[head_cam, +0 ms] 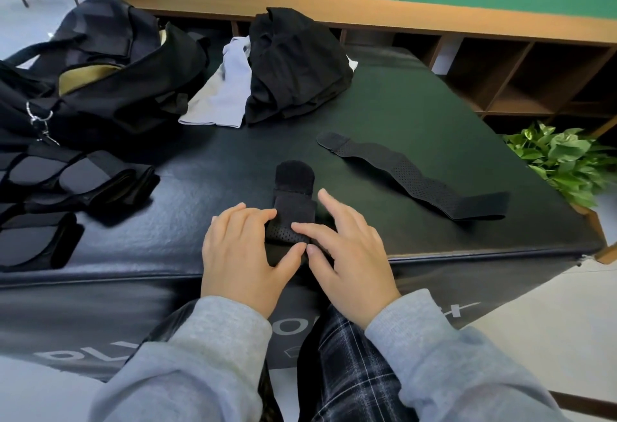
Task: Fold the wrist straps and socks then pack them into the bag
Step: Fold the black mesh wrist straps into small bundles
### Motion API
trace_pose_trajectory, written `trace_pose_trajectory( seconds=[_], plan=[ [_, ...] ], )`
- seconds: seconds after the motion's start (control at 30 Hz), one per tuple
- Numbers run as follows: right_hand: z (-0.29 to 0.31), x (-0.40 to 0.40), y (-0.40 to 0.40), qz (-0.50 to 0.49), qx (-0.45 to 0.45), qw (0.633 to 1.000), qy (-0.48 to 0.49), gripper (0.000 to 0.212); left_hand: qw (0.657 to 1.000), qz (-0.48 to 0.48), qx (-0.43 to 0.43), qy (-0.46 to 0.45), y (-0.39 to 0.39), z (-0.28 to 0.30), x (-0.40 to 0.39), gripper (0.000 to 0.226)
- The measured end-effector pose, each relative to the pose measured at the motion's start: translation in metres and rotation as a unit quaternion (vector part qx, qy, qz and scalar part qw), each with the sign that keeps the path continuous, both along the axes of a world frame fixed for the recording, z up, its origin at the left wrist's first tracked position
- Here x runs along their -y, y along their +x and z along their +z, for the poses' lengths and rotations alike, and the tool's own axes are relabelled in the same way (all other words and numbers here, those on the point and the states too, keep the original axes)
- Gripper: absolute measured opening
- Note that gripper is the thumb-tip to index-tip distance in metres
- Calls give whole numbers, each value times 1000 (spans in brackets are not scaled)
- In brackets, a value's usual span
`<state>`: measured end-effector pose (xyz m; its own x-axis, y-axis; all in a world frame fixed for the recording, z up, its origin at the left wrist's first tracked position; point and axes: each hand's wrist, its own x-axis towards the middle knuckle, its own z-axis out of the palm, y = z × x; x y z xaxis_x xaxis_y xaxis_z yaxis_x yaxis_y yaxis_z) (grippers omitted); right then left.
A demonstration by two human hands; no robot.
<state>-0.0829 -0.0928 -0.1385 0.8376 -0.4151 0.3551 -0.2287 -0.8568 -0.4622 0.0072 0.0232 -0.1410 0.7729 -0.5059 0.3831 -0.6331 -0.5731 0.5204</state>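
Head view, left hand: the left hand [245, 254] lies palm down on the near end of a black perforated fabric wrist strap [293, 203]; its fingers [257, 216] are nearly straight and close together, their tips resting on the strap's left edge, and the thumb reaches in towards the right thumb.
Head view, right hand: the right hand [350, 249] is spread, fingers apart and only slightly bent; the index finger presses the strap's perforated part, and the thumb tip meets the left thumb at the strap's near end.
Head view, held strap: partly folded, it lies on the black padded vinyl bench top [417, 114] between the two hands, its rounded end pointing away from the person.
Head view, second strap: a long black perforated wrist strap [412, 176] lies stretched out flat to the right, well apart from both hands.
Head view, socks: light grey socks [222, 91] lie at the far side, beside a heap of black cloth [293, 67].
Head view, bag: a black duffel bag with tan lining [100, 64] sits open at the far left.
Head view, left edge: folded black items [83, 184] lie near the bag; what they are I cannot tell.
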Motion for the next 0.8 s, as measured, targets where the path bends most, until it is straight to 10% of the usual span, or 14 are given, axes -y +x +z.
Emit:
trace_pose_trajectory(
  seconds=[0.53, 0.8],
  plan=[
    [20, 1, 12, -109, 52, 967, 225, 44, 999, -34, -13, 14, -2, 6, -2, 57],
    [23, -4, 27, -165, 26, 974, 152, 8, 998, -46, -36, 14, -2, 10, -2, 60]
  ],
)
